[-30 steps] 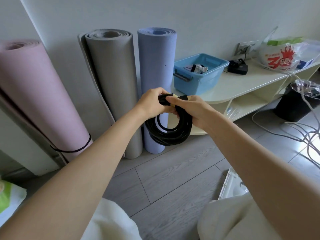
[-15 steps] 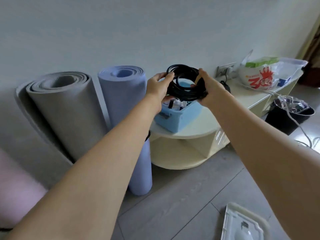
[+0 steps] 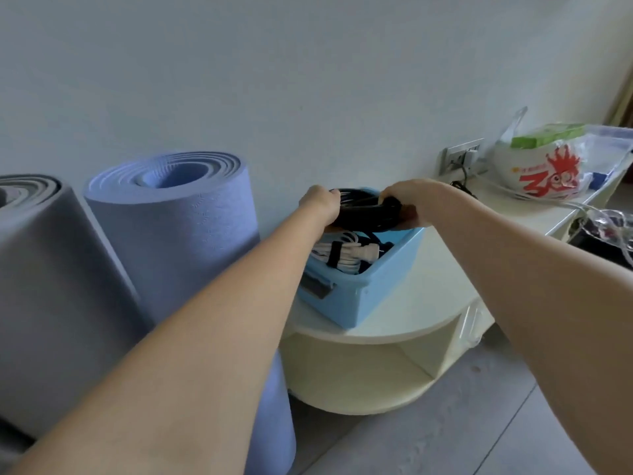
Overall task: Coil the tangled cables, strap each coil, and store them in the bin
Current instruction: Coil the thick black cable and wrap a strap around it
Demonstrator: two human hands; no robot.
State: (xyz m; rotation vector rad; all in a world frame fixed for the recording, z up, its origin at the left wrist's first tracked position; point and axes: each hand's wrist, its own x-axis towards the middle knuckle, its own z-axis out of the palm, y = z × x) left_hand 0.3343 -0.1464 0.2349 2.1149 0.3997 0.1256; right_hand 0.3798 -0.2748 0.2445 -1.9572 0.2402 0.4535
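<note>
Both hands, left and right, outstretched, gripping black cable coil over blue bin.

Two hands holding one black cable coil, one white coil lying in one blue bin, two rolled mats standing, one plastic bag sitting.

Black coiled cable, glossy, plain. Light blue plastic bin, grey latch on its near end. Inside it: white coiled cable with a black strap. Lavender-blue rolled foam mat, faint embossed texture; grey rolled foam mat left of it. Cream rounded shelf unit. White plastic bag, red print, green top. Wall pale grey-white, floor grey.
</note>
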